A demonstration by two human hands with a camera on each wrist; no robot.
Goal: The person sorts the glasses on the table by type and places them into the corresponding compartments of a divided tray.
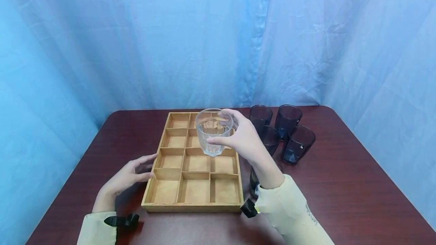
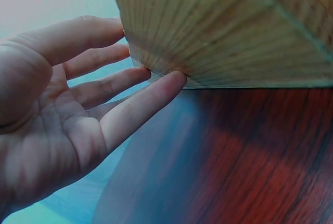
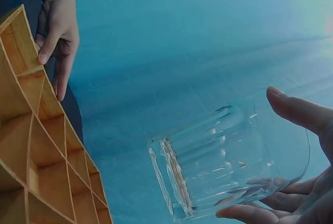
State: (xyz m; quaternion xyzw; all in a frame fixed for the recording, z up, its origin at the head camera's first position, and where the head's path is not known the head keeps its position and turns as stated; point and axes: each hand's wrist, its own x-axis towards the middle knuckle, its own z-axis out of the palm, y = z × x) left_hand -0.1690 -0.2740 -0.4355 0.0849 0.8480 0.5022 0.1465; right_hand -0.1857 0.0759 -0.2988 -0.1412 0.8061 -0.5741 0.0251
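My right hand point(image 1: 243, 137) holds a clear drinking glass point(image 1: 212, 148) upright above the wooden compartment tray point(image 1: 192, 208), thumb on the near side and fingers around the far side. In the right wrist view the glass point(image 3: 208, 167) has a thick fluted base and appears clear of the tray point(image 3: 39, 109). At the tray's left edge is my left hand point(image 1: 124, 179), its fingers extended. Those fingers point(image 2: 145, 104) touch the tray's outer side wall point(image 2: 223, 42) in the left wrist view. Behind the glass and right hand, some compartments are partly hidden.
Several dark tinted glasses stand right of the tray, among them a back one point(image 1: 288, 120) and a front right one point(image 1: 299, 144). My right forearm partly covers another dark glass point(image 1: 253, 182). Pale blue curtains point(image 1: 187, 41) hang behind and beside the dark wooden table point(image 1: 354, 188).
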